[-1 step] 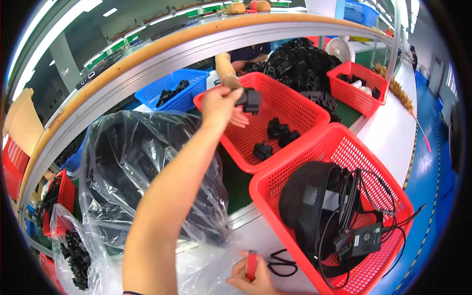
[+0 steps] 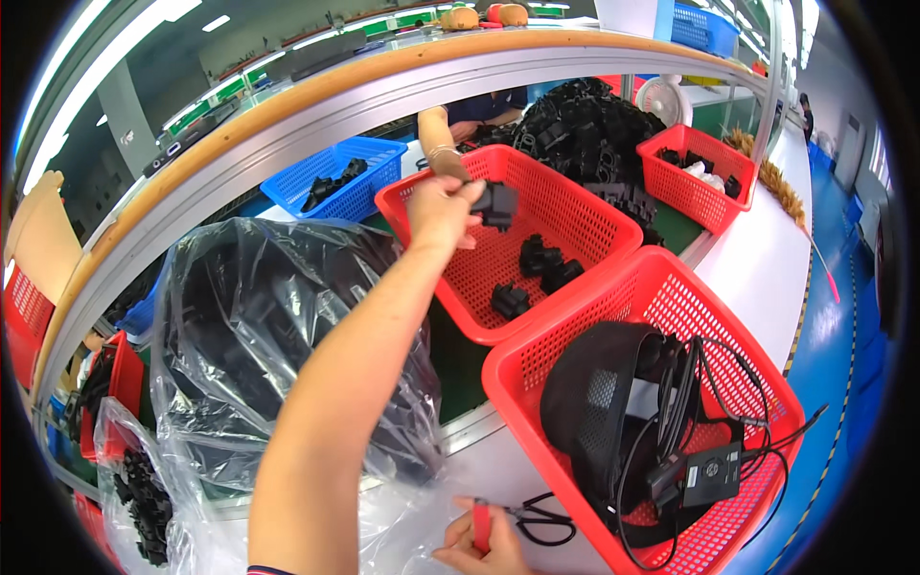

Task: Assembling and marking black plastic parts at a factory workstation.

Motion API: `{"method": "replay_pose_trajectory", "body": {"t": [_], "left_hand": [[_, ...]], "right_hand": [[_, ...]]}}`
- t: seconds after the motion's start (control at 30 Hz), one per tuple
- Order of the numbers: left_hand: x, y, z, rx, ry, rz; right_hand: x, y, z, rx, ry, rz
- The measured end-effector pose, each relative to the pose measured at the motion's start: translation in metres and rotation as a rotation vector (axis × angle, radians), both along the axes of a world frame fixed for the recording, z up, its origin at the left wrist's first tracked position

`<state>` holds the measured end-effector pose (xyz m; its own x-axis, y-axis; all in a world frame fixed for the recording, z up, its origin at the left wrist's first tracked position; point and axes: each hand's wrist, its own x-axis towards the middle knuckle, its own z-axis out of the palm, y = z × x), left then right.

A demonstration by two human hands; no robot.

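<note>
My left hand (image 2: 443, 213) reaches over the far red basket (image 2: 599, 216), its fingers closed on a black plastic part (image 2: 495, 206). A co-worker's arm (image 2: 438, 134) with bracelets comes from behind, its hand largely hidden by mine. Several similar black parts (image 2: 540, 257) lie in that basket. Low in the picture, my right hand (image 2: 484, 551) grips a narrow red piece (image 2: 481, 527), whose kind I cannot make out. Touching or close beside those fingers are black-handled scissors (image 2: 548, 522) on the white tabletop.
The near red basket (image 2: 522, 383) holds a black mesh-sided case (image 2: 589, 383), cables and a small black box (image 2: 712, 474). A large clear plastic bag (image 2: 287, 335) covers dark contents on the left. Behind are a blue basket (image 2: 374, 177), a black heap (image 2: 585, 125) and another red basket (image 2: 690, 196).
My left hand has shifted slightly right with the black part. My right hand and the red piece have moved a little left and down.
</note>
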<state>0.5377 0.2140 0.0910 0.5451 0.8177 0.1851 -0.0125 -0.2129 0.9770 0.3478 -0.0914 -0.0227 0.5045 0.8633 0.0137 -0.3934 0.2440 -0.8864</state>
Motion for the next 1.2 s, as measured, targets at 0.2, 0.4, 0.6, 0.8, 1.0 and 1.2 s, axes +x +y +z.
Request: {"method": "replay_pose_trajectory", "body": {"t": [0.2,0.4,0.6,0.8,1.0,1.2], "left_hand": [[0.051,0.035,-0.053,-0.052,0.272,0.081],[0.050,0.079,-0.034,-0.348,0.366,0.174],[0.013,0.156,-0.054,0.057,0.009,0.304],[0.014,0.159,-0.054,0.100,0.039,0.408],[0.018,0.141,-0.045,0.016,-0.002,0.247],[0.008,0.136,-0.048,0.193,0.106,0.074]], "right_hand": [[0.009,0.000,0.004,-0.100,-0.082,0.138],[0.015,0.004,0.009,-0.119,-0.179,0.109],[0.016,0.001,0.009,-0.185,-0.016,0.213],[0.012,0.001,0.001,-0.245,0.052,0.173],[0.019,0.004,0.000,-0.172,0.005,0.138],[0.015,0.003,0.005,-0.206,-0.028,0.126]]}}
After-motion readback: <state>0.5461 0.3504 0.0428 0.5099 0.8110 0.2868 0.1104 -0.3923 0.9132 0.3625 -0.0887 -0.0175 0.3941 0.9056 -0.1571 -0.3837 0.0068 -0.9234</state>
